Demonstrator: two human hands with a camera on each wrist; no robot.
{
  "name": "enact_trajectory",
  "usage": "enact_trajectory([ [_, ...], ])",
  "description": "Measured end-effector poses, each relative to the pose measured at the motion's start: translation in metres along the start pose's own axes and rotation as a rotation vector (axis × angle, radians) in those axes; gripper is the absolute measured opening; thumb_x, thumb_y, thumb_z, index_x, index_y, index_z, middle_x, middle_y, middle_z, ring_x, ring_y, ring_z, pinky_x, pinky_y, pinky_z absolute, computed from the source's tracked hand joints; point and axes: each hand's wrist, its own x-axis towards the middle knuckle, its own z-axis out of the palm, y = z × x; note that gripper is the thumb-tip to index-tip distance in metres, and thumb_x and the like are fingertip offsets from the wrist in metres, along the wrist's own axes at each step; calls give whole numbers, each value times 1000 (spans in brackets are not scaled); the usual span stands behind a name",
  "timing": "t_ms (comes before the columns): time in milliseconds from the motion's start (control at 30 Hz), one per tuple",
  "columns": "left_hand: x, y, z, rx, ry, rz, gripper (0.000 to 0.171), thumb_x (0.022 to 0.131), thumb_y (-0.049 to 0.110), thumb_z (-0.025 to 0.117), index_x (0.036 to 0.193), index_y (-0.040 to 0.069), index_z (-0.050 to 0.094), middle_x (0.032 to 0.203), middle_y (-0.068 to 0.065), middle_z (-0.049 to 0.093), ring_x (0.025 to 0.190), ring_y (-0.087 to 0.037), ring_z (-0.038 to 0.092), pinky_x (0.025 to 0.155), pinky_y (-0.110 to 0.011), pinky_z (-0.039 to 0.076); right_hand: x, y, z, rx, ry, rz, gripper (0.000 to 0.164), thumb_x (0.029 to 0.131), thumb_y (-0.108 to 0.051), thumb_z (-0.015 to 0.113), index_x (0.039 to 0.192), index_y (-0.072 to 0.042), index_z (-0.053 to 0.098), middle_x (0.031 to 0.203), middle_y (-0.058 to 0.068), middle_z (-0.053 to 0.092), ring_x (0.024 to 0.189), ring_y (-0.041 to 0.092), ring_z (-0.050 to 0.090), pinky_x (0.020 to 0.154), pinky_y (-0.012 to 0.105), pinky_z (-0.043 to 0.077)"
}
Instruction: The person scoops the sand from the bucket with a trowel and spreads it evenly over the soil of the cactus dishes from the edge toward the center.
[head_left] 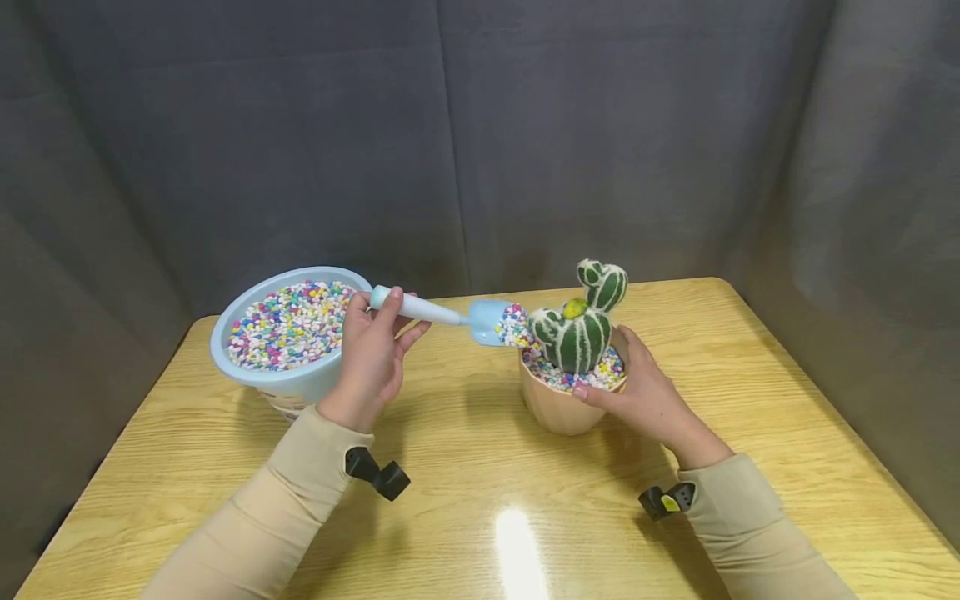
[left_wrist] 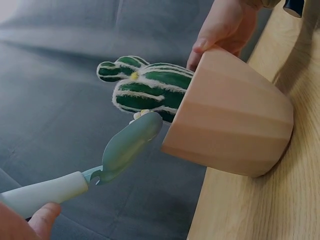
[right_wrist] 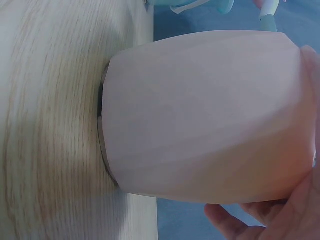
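My left hand (head_left: pixel 375 358) grips the pale handle of a small light-blue trowel (head_left: pixel 486 320), held level above the table. Multicoloured pebbles (head_left: pixel 514 327) lie on the front of its blade, whose tip is right at the left rim of a peach flower pot (head_left: pixel 564 408). In the pot stands a green cactus (head_left: pixel 583 343) with white fuzzy ribs and a yellow flower, pebbles around its base. My right hand (head_left: pixel 647 392) holds the pot at its right rim, thumb in front. In the left wrist view the trowel (left_wrist: pixel 131 142) shows its underside beside the pot (left_wrist: pixel 230 112).
A light-blue tub (head_left: pixel 292 379) full of multicoloured pebbles (head_left: pixel 292 325) stands at the left of the wooden table (head_left: pixel 450 467), just behind my left hand. A dark grey curtain (head_left: pixel 300 150) hangs behind the table and at its sides.
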Motion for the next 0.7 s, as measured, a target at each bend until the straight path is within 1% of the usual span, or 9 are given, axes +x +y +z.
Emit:
enact_trajectory([
  [100, 0, -1, 0, 21, 0, -2, 6, 111, 10, 46, 111, 8, 40, 113, -10, 53, 102, -21, 66, 95, -38, 58, 0, 0, 0, 3, 2, -11, 116, 86, -38, 85, 159, 10, 8, 162, 36, 17, 147, 54, 21, 118, 69, 23],
  [267, 0, -2, 0, 51, -11, -10, 6, 111, 10, 46, 112, 8, 40, 116, -12, 53, 103, -21, 66, 96, -38, 57, -1, 1, -1, 3, 6, -37, 115, 86, -36, 85, 158, 12, 9, 161, 37, 19, 148, 53, 20, 119, 69, 21],
  [367, 1, -4, 0, 65, -20, -3, 7, 111, 10, 46, 111, 8, 40, 117, -12, 53, 104, -21, 66, 96, -39, 57, -1, 1, 0, 6, 4, -49, 115, 86, -35, 85, 158, 12, 9, 161, 37, 20, 149, 52, 19, 120, 68, 19],
  [567, 2, -5, 1, 87, -29, 13, 8, 111, 10, 46, 110, 8, 39, 119, -11, 53, 111, -26, 63, 98, -39, 57, 0, 2, -2, 8, 3, -92, 115, 85, -33, 86, 157, 13, 10, 161, 33, 27, 150, 50, 18, 121, 67, 17],
  [700, 2, -4, 2, 93, -31, 18, 8, 111, 10, 46, 111, 8, 38, 121, -12, 52, 113, -28, 62, 99, -40, 56, 1, 3, -3, 32, -6, -111, 114, 85, -30, 87, 157, 12, 10, 160, 32, 31, 150, 49, 19, 121, 65, 17],
])
